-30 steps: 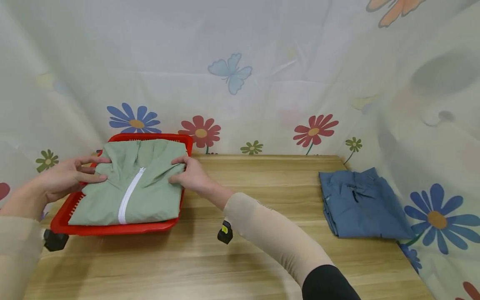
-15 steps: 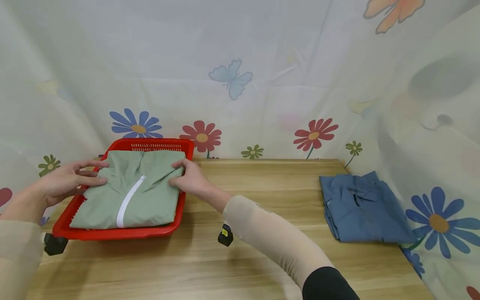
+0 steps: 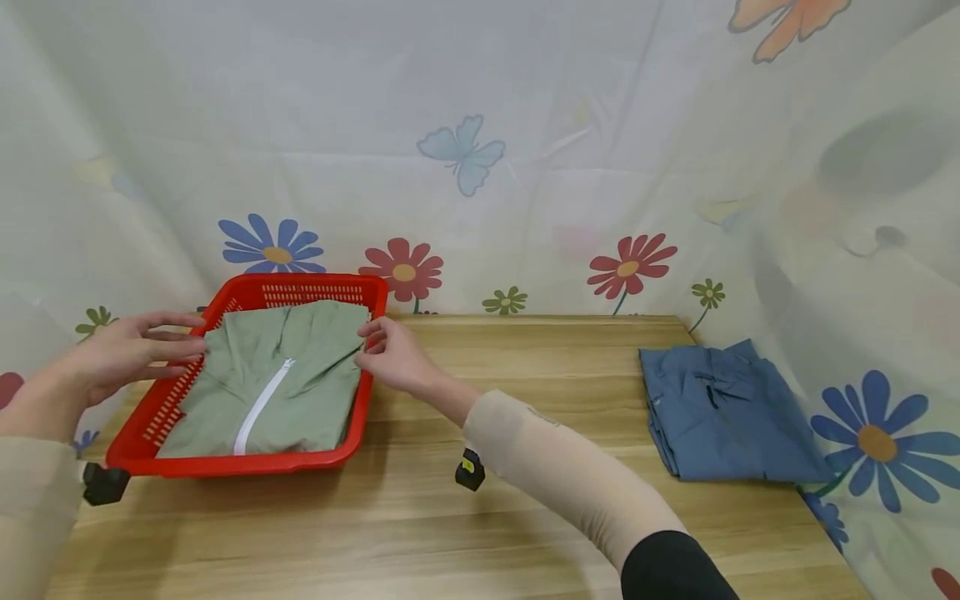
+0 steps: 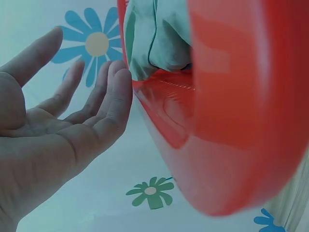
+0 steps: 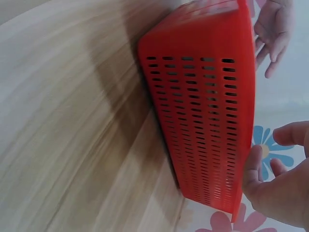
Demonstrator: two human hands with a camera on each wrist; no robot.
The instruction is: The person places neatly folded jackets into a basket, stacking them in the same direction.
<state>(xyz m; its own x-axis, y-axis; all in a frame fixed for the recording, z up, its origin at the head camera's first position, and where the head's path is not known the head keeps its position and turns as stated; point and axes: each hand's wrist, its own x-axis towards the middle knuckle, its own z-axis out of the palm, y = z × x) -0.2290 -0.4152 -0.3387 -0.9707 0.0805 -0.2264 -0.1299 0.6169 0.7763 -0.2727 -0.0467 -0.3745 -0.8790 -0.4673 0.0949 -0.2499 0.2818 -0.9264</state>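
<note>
A folded light-green jacket (image 3: pixel 307 408) with a white zipper lies inside the red plastic basket (image 3: pixel 262 464) on the left of the table. My left hand (image 3: pixel 123 358) is at the basket's left rim with relaxed, spread fingers; in the left wrist view that hand (image 4: pixel 72 111) holds nothing. On the opposite side, my right hand (image 3: pixel 397 356) is at the right rim, beside the jacket's upper edge. The right wrist view shows this hand (image 5: pixel 280 188) with a gap between its fingers and nothing gripped; whether a fingertip touches the rim is unclear.
A folded blue garment (image 3: pixel 727 417) lies at the table's right end. The wooden table (image 3: pixel 510 533) meets a flower-printed curtain (image 3: pixel 555 192) at its back and right. Black wrist devices, such as the right one (image 3: pixel 470 471), hang below the forearms.
The jacket has sunk lower into the basket, baring more of its back and left walls. Both hands have let go of the jacket; the left has drawn slightly left, the right slightly right.
</note>
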